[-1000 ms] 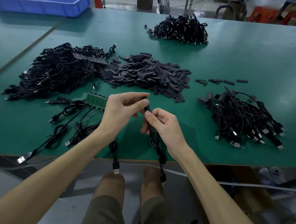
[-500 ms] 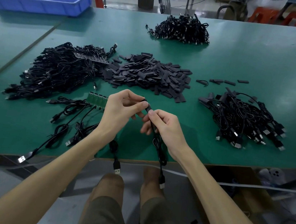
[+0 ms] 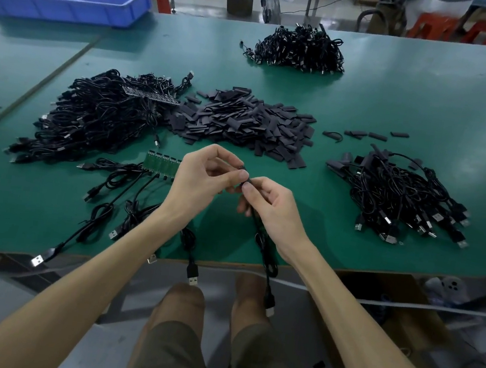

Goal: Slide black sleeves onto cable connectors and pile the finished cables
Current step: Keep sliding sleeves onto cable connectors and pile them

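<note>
My left hand (image 3: 202,181) and my right hand (image 3: 272,209) meet above the green table (image 3: 402,90), near its front edge. Between their fingertips is a small black sleeve (image 3: 244,174) on the end of a black cable (image 3: 264,248). Both hands pinch it. The cable runs down through my right palm and hangs over the table edge, ending in a USB plug (image 3: 269,304). A heap of loose black sleeves (image 3: 244,120) lies just beyond my hands. A pile of cables (image 3: 400,198) sits to the right.
A big tangle of black cables (image 3: 96,118) lies to the left, another heap (image 3: 299,49) at the far middle. A green board strip (image 3: 161,163) with several cables attached lies left of my hands. A blue bin (image 3: 67,3) stands at the far left corner.
My hands have drawn closer together, and the black piece showing between the fingertips has become shorter. The hanging cable has swung slightly.
</note>
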`<state>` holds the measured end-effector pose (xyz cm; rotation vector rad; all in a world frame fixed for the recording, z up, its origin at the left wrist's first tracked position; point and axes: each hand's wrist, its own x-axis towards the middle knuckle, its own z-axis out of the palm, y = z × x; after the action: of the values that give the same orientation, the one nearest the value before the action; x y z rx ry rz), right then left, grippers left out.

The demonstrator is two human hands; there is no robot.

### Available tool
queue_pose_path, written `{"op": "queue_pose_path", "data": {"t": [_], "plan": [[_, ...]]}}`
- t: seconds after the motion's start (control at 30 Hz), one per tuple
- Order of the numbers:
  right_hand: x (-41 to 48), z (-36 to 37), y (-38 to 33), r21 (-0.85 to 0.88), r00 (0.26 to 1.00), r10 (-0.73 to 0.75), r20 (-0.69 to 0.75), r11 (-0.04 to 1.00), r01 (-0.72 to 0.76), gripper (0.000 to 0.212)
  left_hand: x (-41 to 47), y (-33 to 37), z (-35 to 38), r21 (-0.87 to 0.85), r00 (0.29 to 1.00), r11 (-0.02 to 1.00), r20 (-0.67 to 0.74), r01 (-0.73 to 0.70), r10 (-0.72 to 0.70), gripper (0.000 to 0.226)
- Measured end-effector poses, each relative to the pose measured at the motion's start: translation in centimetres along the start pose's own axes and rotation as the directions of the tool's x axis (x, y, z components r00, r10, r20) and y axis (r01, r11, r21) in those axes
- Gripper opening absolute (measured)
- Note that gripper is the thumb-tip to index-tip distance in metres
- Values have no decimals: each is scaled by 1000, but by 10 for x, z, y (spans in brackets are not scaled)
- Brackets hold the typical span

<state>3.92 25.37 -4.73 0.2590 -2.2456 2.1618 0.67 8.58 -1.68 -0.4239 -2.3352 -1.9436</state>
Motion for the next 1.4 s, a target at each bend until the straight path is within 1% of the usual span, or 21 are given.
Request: {"op": "queue_pose_path", "data": {"t": [0.13,0.27,0.53,0.73,0.9,1.03,1.2,1.4], "plan": [[-1,-2,-3,7,999,8,41,1000,-8,27,0,-3,-7,-65,993,997,109,48,-41,23],[-1,-1,-4,1,998,14,65,1000,-14,30,2,-6,-10,-137,987,984,133,113,-95,23],[-2,0,-3,-23,997,19,69,1000,-17,31,2,-6,-6,-22,994,1000,104,14,-11,21],[-2,1,-2,-36,997,10,81,999,-7,31,0,-6,-6,-5,996,1000,92,9,-8,26],[-2,2,-3,-43,997,7,74,999,-4,30,-1,-6,-6,-15,993,1000,114,9,-7,24],[-3,3,-4,-45,997,16,75,999,-13,31,-1,-4,-5,32,994,999,106,-26,22,23],[-2,3,-4,-59,997,35,63,998,-31,33,-2,-1,-4,129,992,988,109,-83,69,23],[-1,2,-1,-55,998,31,63,998,-27,33,-3,0,-2,139,994,987,84,-84,73,19]]}}
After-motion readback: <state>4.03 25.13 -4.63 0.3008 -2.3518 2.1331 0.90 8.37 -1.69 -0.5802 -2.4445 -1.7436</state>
